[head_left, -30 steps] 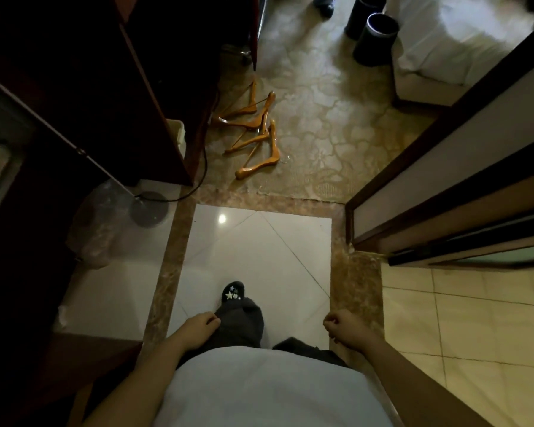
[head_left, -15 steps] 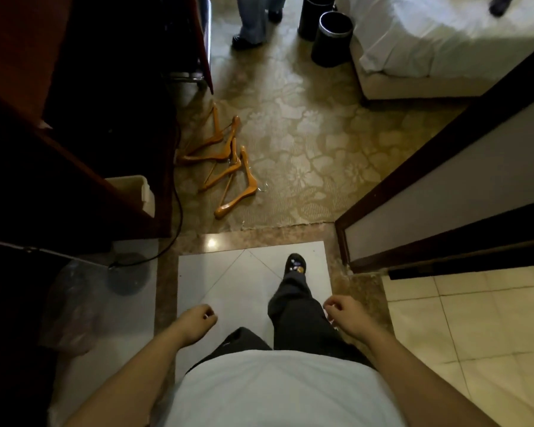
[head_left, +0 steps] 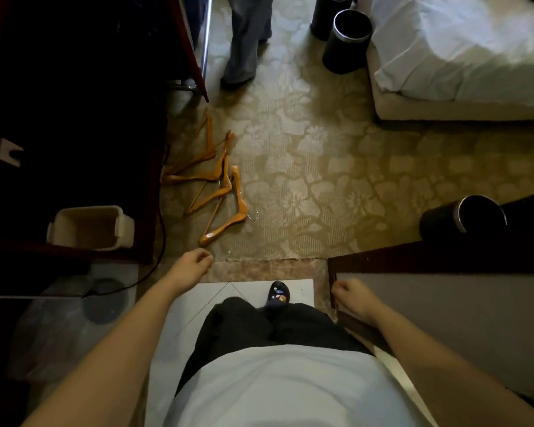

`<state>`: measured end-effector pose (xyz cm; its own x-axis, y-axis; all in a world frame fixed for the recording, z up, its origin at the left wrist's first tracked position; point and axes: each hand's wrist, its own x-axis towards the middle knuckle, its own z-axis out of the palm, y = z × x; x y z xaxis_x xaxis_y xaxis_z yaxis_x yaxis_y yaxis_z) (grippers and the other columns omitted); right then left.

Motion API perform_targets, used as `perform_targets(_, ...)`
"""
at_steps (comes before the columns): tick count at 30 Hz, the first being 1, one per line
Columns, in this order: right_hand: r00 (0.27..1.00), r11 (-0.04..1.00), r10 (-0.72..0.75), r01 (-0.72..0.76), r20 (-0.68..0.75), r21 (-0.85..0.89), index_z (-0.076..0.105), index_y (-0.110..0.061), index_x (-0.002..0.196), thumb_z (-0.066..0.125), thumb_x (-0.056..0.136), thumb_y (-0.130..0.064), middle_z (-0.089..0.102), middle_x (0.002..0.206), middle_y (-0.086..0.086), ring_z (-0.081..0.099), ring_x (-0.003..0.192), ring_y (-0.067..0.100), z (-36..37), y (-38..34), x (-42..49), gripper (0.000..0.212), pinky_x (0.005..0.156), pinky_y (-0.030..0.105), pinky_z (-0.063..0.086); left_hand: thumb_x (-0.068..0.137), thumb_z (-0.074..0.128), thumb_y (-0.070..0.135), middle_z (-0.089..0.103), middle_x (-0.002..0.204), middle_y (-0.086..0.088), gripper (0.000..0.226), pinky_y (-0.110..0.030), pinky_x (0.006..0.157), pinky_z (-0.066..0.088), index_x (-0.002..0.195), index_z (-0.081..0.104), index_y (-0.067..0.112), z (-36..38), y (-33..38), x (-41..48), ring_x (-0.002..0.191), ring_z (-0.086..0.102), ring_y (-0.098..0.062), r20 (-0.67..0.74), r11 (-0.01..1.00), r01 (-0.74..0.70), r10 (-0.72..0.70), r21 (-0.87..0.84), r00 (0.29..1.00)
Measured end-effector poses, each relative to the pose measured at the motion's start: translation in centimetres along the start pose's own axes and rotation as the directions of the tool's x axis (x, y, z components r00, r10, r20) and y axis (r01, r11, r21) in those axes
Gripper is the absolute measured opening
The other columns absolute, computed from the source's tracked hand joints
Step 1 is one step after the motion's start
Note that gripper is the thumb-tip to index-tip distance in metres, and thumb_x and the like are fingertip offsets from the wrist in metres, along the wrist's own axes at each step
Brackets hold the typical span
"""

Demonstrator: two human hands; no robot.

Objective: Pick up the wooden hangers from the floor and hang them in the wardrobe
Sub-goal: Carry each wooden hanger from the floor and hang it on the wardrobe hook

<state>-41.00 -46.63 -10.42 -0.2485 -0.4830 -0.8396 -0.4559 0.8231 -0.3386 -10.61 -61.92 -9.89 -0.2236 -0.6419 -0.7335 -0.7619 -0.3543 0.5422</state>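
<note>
Left hand [head_left: 195,266] and right hand [head_left: 352,295]: fingers loosely curled, empty. Wooden hangers [head_left: 219,186] lie overlapped; lifting one could snag and drag the others.

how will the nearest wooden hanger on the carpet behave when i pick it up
Probably stiff: the nearest hanger is solid wood holding a fixed angled shape. Likely light, given its thin arms. It seems to overlap the other hangers, so lifting it may drag or snag a neighbour.
</note>
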Motion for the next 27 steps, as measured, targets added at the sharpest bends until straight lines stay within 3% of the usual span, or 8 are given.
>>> perform_targets(4, 0.996, 0.99, -0.082, 0.085, 0.031, -0.108, 0.063, -0.003, 0.093, 0.045, 0.094, -0.014, 0.061, 0.084, 0.01, 0.059, 0.086, 0.027, -4.5, -6.1, 4.8, 0.022, 0.082, 0.041, 0.049, 0.097, 0.044, 0.018, 0.059, 0.099, -0.008, 0.019, -0.028, 0.079, 0.045, 0.11, 0.056, 0.011, 0.2, 2.6, 2.8, 0.092, 0.057, -0.02, 0.018, 0.997, 0.05, -0.049, -0.065, 0.999)
perform_targets(7, 0.988, 0.976, -0.134, 0.145, 0.076, -0.164, 0.062, 0.007, 0.101, 0.043, 0.095, -0.014, 0.064, 0.087, 0.02, 0.061, 0.085, 0.033, -6.5, -11.3, 7.9, 0.029, 0.084, 0.042, 0.05, 0.098, 0.042, 0.017, 0.056, 0.095, -0.005, 0.013, -0.021, 0.067, 0.041, 0.095, 0.054, 0.018, 0.3, 2.5, 4.5, 0.084, 0.053, -0.015, 0.064, 0.985, 0.135, -0.128, -0.109, 0.99)
perform_targets(10, 0.976, 0.961, -0.186, 0.205, 0.117, -0.185, 0.063, 0.006, 0.104, 0.044, 0.094, -0.012, 0.062, 0.085, 0.016, 0.059, 0.08, 0.027, -7.6, -16.2, 11.2, 0.028, 0.082, 0.042, 0.051, 0.099, 0.04, 0.019, 0.056, 0.098, -0.006, 0.015, -0.019, 0.062, 0.038, 0.099, 0.054, 0.014, -0.9, 2.4, 6.8, 0.088, 0.054, -0.017, 0.084, 0.953, 0.229, -0.216, -0.198, 0.973)
perform_targets(12, 0.969, 0.944, -0.201, 0.231, 0.146, -0.236, 0.064, -0.001, 0.104, 0.045, 0.095, -0.015, 0.063, 0.088, 0.011, 0.06, 0.085, 0.027, -8.2, -19.1, 13.6, 0.025, 0.084, 0.041, 0.051, 0.098, 0.042, 0.018, 0.059, 0.102, -0.009, 0.015, -0.022, 0.068, 0.042, 0.096, 0.056, 0.015, -2.8, 2.5, 9.1, 0.093, 0.057, -0.02, 0.078, 0.937, 0.252, -0.241, -0.24, 0.968)
perform_targets(16, 0.955, 0.916, -0.202, 0.263, 0.218, -0.303, 0.063, -0.008, 0.107, 0.045, 0.095, -0.017, 0.061, 0.086, 0.004, 0.06, 0.085, 0.023, -9.3, -24.5, 18.9, 0.023, 0.084, 0.04, 0.051, 0.096, 0.046, 0.015, 0.06, 0.092, -0.009, 0.016, -0.038, 0.084, 0.047, 0.086, 0.057, 0.019, -7.8, 3.6, 14.7, 0.093, 0.058, -0.028, 0.031, 0.92, 0.259, -0.261, -0.294, 0.965)
perform_targets(21, 0.95, 0.883, -0.182, 0.271, 0.254, -0.384, 0.063, -0.01, 0.101, 0.043, 0.096, -0.018, 0.061, 0.087, 0.004, 0.059, 0.085, 0.021, -9.5, -30.6, 26.9, 0.022, 0.083, 0.037, 0.049, 0.096, 0.045, 0.016, 0.056, 0.085, -0.005, 0.012, -0.024, 0.062, 0.039, 0.095, 0.057, 0.011, -12.4, 5.5, 23.1, 0.076, 0.052, -0.016, -0.022, 0.94, 0.194, -0.209, -0.281, 0.978)
perform_targets(24, 0.945, 0.838, -0.153, 0.279, 0.29, -0.468, 0.062, -0.004, 0.089, 0.043, 0.094, -0.012, 0.058, 0.085, 0.009, 0.054, 0.082, 0.022, -9.3, -33.5, 32.4, 0.021, 0.074, 0.033, 0.043, 0.096, 0.047, 0.014, 0.057, 0.091, -0.008, 0.019, -0.027, 0.065, 0.037, 0.105, 0.059, 0.003, -13.3, 5.8, 28.7, 0.085, 0.052, -0.019, -0.05, 0.951, 0.177, -0.196, -0.252, 0.979)
perform_targets(27, 0.925, 0.782, -0.168, 0.336, 0.341, -0.525, 0.062, 0.0, 0.089, 0.044, 0.094, -0.011, 0.056, 0.087, 0.012, 0.053, 0.084, 0.026, -8.3, -36.0, 38.9, 0.022, 0.077, 0.033, 0.042, 0.094, 0.049, 0.017, 0.059, 0.093, -0.008, 0.012, -0.026, 0.072, 0.037, 0.096, 0.058, 0.009, -13.1, 4.5, 34.8, 0.091, 0.054, -0.021, -0.076, 0.95, 0.207, -0.23, -0.232, 0.97)
